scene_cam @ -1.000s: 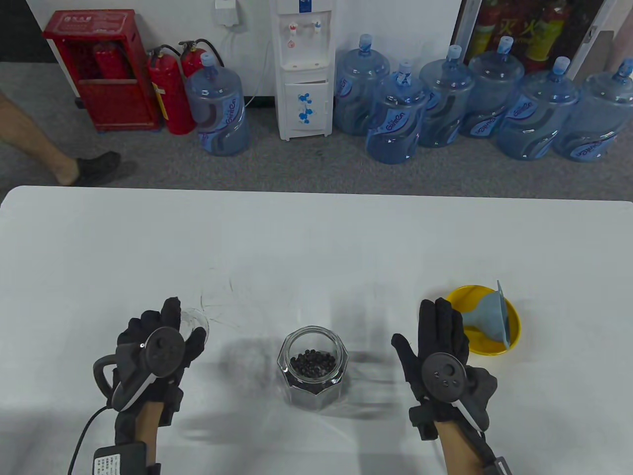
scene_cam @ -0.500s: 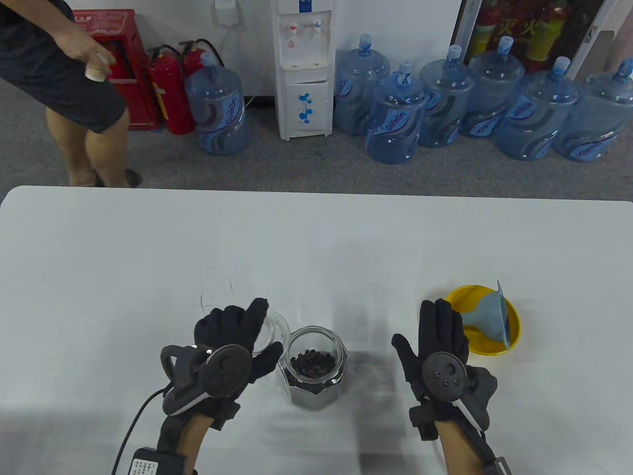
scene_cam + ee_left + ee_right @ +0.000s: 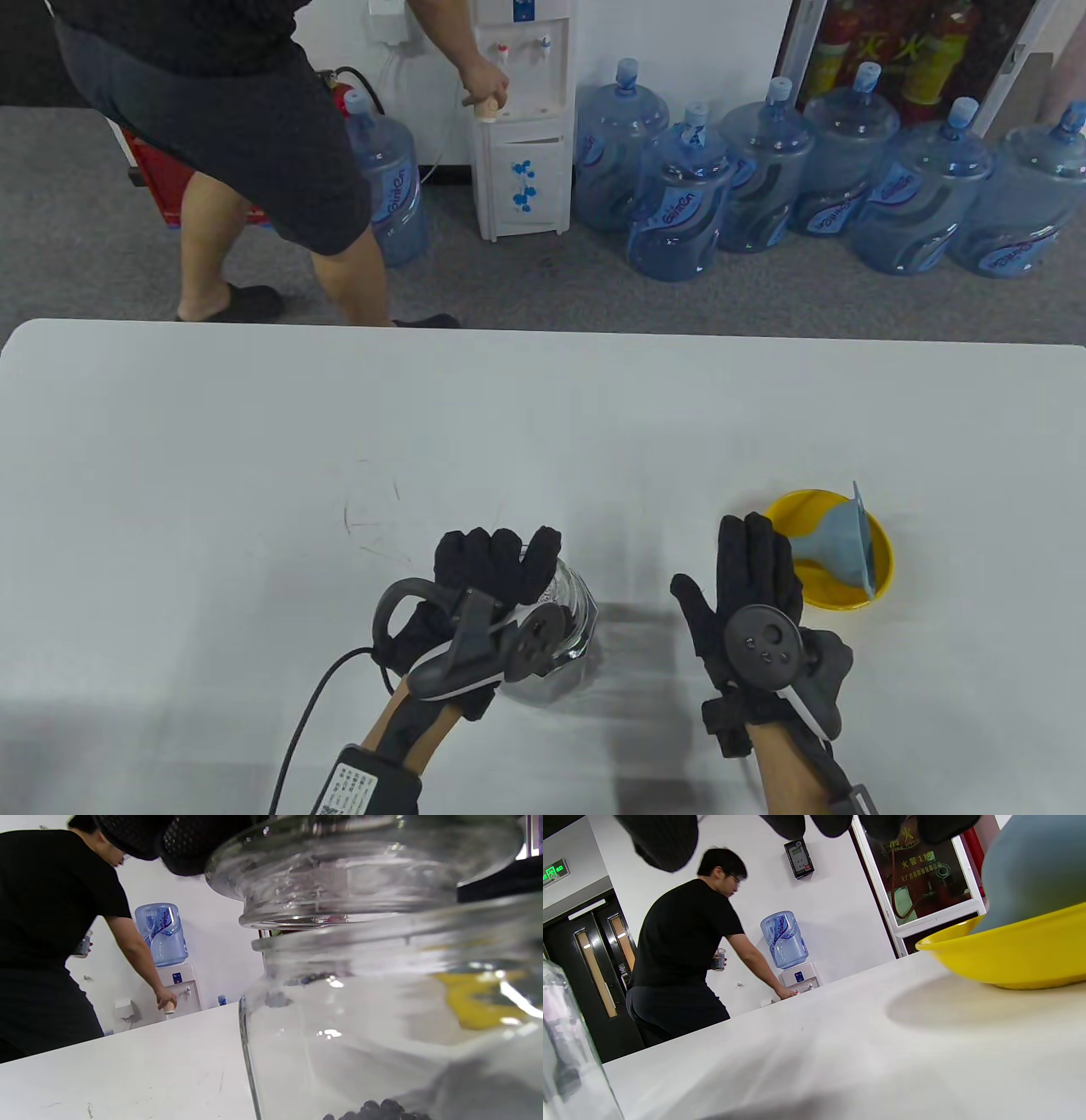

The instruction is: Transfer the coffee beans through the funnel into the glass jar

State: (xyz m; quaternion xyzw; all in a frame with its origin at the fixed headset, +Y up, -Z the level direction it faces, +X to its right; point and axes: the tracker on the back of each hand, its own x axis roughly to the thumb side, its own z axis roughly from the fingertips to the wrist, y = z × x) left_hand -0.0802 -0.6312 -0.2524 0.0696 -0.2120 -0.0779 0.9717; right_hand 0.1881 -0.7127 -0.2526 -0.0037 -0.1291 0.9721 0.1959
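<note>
On the white table (image 3: pixel 543 407), near the front edge, stands the glass jar (image 3: pixel 382 1018) with dark coffee beans (image 3: pixel 373 1109) at its bottom. The left hand (image 3: pixel 488 594) grips a clear glass lid (image 3: pixel 352 870) just above the jar's mouth. The right hand (image 3: pixel 755 586) lies flat, fingers spread apart, beside the yellow bowl (image 3: pixel 882 560) holding the gray-blue funnel (image 3: pixel 840 543).

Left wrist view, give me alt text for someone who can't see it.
A clear glass lid, gripped by black gloved fingers, hangs just above the mouth of a glass jar with dark coffee beans at its bottom. Behind the white table, a person in black fills a cup at a water dispenser.
</note>
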